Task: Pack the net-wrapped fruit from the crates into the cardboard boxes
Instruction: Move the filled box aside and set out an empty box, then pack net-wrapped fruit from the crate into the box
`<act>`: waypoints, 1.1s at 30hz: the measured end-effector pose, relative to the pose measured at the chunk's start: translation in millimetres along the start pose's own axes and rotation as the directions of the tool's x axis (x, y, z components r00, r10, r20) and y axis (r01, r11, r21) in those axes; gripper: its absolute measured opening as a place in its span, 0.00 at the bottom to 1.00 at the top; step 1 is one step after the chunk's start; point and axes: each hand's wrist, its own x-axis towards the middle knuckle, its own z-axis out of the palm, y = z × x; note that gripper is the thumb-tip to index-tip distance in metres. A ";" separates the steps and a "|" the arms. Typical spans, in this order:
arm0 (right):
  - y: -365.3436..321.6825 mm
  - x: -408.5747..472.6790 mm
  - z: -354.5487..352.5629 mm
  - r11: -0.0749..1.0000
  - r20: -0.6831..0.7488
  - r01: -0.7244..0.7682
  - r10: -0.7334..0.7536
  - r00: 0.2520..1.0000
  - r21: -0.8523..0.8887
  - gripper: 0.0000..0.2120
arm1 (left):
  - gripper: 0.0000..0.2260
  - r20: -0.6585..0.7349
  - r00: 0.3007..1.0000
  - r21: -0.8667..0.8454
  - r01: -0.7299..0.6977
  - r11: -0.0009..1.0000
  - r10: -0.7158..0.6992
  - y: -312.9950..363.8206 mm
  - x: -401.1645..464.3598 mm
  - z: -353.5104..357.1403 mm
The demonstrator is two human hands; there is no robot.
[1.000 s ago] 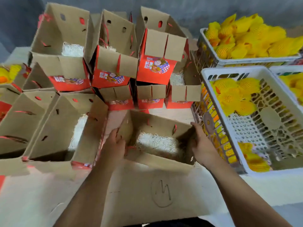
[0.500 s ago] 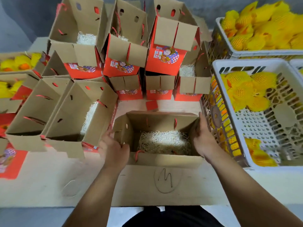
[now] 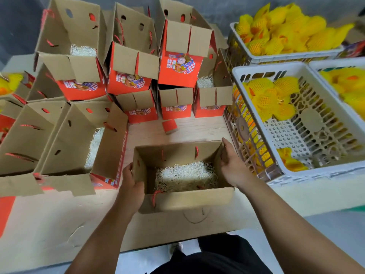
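Far left, open cardboard boxes [image 3: 65,139] stand in rows on the table [image 3: 49,220], some lined with shredded paper. At centre, the person's left hand [image 3: 131,187] grips the left wall of an open box [image 3: 183,202], thumb inside and fingers curled round its edge; pale shredded paper [image 3: 185,176] lies in the bottom. The right hand [image 3: 232,165] rests flat against the box's right wall, fingers straight, grasping nothing. Right, net-wrapped fruit [image 3: 270,97] lies in the white crate [image 3: 254,73], none yet in the held box.
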 end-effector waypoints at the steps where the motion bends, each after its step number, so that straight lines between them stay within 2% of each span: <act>1: 1.2 0.2 -1.7 1.000 0.000 -0.016 0.016 1.000 0.006 0.34 | 0.30 -0.045 0.999 0.117 0.007 0.993 -0.002 1.6 0.3 -1.6; 3: 4.2 -2.3 -7.5 0.999 -0.004 -0.035 0.035 0.999 0.019 0.33 | 0.29 -0.229 0.969 0.389 0.008 0.921 0.088 9.8 -5.2 1.6; 5: 7.5 -4.1 -18.4 0.999 -0.021 0.007 -0.007 1.000 0.036 0.30 | 0.25 -0.337 0.898 0.446 -0.111 0.888 0.281 29.4 -16.3 15.5; 6: 8.8 -3.1 -26.2 0.998 -0.044 0.049 -0.048 0.998 0.034 0.27 | 0.21 -0.325 0.868 0.422 -0.224 0.879 0.377 42.6 -20.2 25.8; 8: 12.0 1.5 -46.3 0.991 -0.106 0.131 -0.132 0.986 -0.010 0.23 | 0.14 -0.202 0.853 0.288 -0.419 0.861 0.482 69.9 -25.2 53.8; 11: 19.5 7.4 -82.6 0.973 -0.203 0.222 -0.230 0.952 -0.061 0.17 | 0.08 0.027 0.852 0.059 -0.523 0.850 0.522 117.1 -29.7 115.3; 14: 22.8 13.2 -116.8 0.938 -0.207 0.343 -0.345 0.915 -0.049 0.13 | 0.08 0.144 0.759 -0.015 -0.640 0.769 0.635 164.1 -30.4 187.0; 16: 31.0 20.7 -139.1 0.891 -0.181 0.445 -0.453 0.873 -0.084 0.17 | 0.09 0.164 0.686 -0.001 -0.719 0.695 0.709 191.2 -29.1 229.2; 17: 37.9 27.4 -151.5 0.891 -0.191 0.447 -0.453 0.871 -0.074 0.18 | 0.10 0.165 0.660 0.031 -0.746 0.665 0.733 202.6 -27.1 246.8; 19: 58.8 45.0 -177.4 0.934 -0.184 0.352 -0.358 0.915 -0.066 0.15 | 0.12 0.170 0.617 0.131 -0.787 0.603 0.768 220.3 -18.1 276.7; 20: 73.3 55.2 -189.3 0.962 -0.141 0.255 -0.267 0.953 -0.098 0.13 | 0.12 0.196 0.612 0.170 -0.791 0.588 0.766 227.4 -12.7 289.1; 21: 89.9 65.5 -198.9 0.979 -0.038 0.119 -0.127 0.991 -0.164 0.14 | 0.12 0.249 0.619 0.190 -0.785 0.589 0.745 233.4 -7.9 300.4; 22: 106.4 74.4 -204.9 0.959 0.107 -0.026 0.059 0.992 -0.281 0.20 | 0.13 0.311 0.623 0.206 -0.782 0.589 0.718 237.6 -3.6 310.3; 23: 119.9 80.7 -207.8 0.891 0.238 -0.114 0.238 0.942 -0.440 0.28 | 0.13 0.365 0.619 0.241 -0.785 0.571 0.696 239.7 0.7 318.7; 24: 130.0 85.7 -207.5 0.810 0.318 -0.126 0.361 0.877 -0.573 0.33 | 0.13 0.405 0.613 0.315 -0.790 0.525 0.679 239.6 4.4 325.0; 25: 135.1 90.8 -205.3 0.760 0.357 -0.105 0.417 0.836 -0.642 0.32 | 0.13 0.434 0.605 0.418 -0.792 0.446 0.668 237.1 6.4 329.5; 27: 134.6 101.5 -199.1 0.747 0.367 -0.093 0.426 0.827 -0.658 0.32 | 0.12 0.468 0.591 0.590 -0.762 0.265 0.657 229.7 6.2 333.5; 28: 134.6 106.8 -197.2 0.745 0.340 -0.111 0.425 0.839 -0.658 0.35 | 0.11 0.473 0.592 0.634 -0.743 0.215 0.652 227.4 5.5 334.7; 31: 133.2 112.5 -194.9 0.685 0.266 -0.113 0.423 0.866 -0.720 0.38 | 0.10 0.468 0.595 0.671 -0.720 0.176 0.653 228.4 5.4 337.3; 33: 135.5 112.5 -192.9 0.712 0.260 -0.135 0.417 0.871 -0.689 0.40 | 0.10 0.475 0.602 0.683 -0.712 0.163 0.642 231.1 5.1 337.1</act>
